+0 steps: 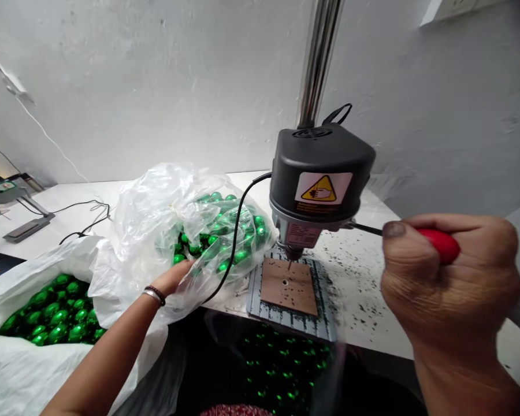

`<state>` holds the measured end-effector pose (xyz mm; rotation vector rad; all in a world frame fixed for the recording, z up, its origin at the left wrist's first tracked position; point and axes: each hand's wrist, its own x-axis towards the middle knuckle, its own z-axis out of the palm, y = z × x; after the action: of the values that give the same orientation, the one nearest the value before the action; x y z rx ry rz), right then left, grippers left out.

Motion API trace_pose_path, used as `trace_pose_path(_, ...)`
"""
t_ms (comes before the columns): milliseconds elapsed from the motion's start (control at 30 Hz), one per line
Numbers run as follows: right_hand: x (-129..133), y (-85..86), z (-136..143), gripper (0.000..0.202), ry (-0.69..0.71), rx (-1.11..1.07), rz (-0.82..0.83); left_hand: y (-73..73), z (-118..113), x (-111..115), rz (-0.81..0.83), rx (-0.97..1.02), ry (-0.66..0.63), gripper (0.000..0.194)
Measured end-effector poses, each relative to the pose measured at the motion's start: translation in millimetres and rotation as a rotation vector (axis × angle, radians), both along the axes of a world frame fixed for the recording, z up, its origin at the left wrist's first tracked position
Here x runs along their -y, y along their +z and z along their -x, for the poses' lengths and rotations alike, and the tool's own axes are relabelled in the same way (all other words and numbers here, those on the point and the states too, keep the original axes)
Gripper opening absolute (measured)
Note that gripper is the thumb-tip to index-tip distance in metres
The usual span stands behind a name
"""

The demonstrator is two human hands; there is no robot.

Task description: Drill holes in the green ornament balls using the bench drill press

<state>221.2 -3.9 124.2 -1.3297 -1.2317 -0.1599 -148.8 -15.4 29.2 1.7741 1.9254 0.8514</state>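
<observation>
My right hand (446, 277) is wrapped round the red knob (441, 245) of the drill press lever, at the right. The black drill press (320, 173) stands in the middle, its thin bit just above a brown board (288, 286) with a small hole, on a grey slotted base (255, 292). My left hand (177, 278) reaches into the mouth of a clear plastic bag (151, 202) of shiny green balls (240, 254). Its fingers are hidden by plastic and balls.
A white sack (8, 364) of green balls lies at the lower left, and more green balls (281, 364) sit below the table edge. Dark shavings (359, 312) dot the white table (372, 332). A small device (28, 228) with cables stands far left.
</observation>
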Motion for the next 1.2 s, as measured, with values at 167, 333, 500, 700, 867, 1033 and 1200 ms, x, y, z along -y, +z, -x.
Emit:
trace_pose_path(167, -0.1, 4.5, 3.1, 0.036, 0.049, -0.018, -0.032, 29.6, -3.8, 3.9, -0.082, 0.694, 0.328, 0.058)
trace_pose_path(333, -0.6, 7.1, 6.6, 0.034, 0.081, -0.03, -0.048, 64.1, -44.1, 37.3, -0.166, 0.747, 0.227, 0.074)
trace_pose_path(500, 3.9, 6.0, 7.1, 0.031, 0.136, -0.041, -0.025, 41.3, -108.6, 49.4, 0.068, 0.564, -0.095, 0.061)
trace_pose_path(700, 4.3, 0.5, 4.0, 0.023, 0.19, 0.024, -0.032, -23.0, -154.0, 19.2, 0.381, 1.292, -0.155, 0.078)
trace_pose_path(867, 1.1, -3.4, 2.7, 0.021, 0.207, 0.071, -0.171, -30.3, -163.2, 1.4, 0.423, 1.411, -0.075, 0.095)
trace_pose_path(1033, 2.9, -2.8, 2.7, 0.021, 0.213, 0.095, -0.185, -30.6, -171.2, -9.6, 0.386, 1.06, -0.07, 0.082)
trace_pose_path(1200, 4.8, -2.3, 3.1, 0.023, 0.199, 0.098, -0.143, -20.4, -177.5, -11.4, 0.299, 0.474, -0.144, 0.06)
